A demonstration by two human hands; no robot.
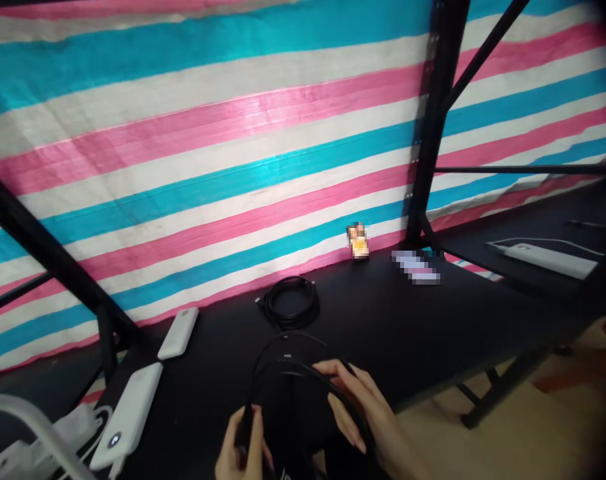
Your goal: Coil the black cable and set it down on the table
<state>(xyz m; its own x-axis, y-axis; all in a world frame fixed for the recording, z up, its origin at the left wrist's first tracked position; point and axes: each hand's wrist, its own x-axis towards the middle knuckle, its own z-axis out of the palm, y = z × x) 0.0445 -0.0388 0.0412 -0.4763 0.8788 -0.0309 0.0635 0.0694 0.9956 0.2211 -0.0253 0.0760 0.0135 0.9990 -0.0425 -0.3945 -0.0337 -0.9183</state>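
Observation:
A black cable (327, 381) hangs in loose loops between my two hands, low in the head view. My left hand (243, 443) closes its fingers around the left side of the loops. On the right side, my right hand (365, 410) grips the strands between thumb and fingers. Small light connector ends show near the top of the loops. Just beyond them a second black cable (315, 303) lies coiled on the black table (373, 327). The lowest part of the held loops is dark and hard to make out.
Two white power banks (127, 417) (179, 333) lie at the left, near white plugs (73, 427) and a cord. Two pixelated items (359, 241) (417, 268) sit at the back. Another white power bank (553, 260) is far right. Black metal posts (427, 147) stand before striped sheeting.

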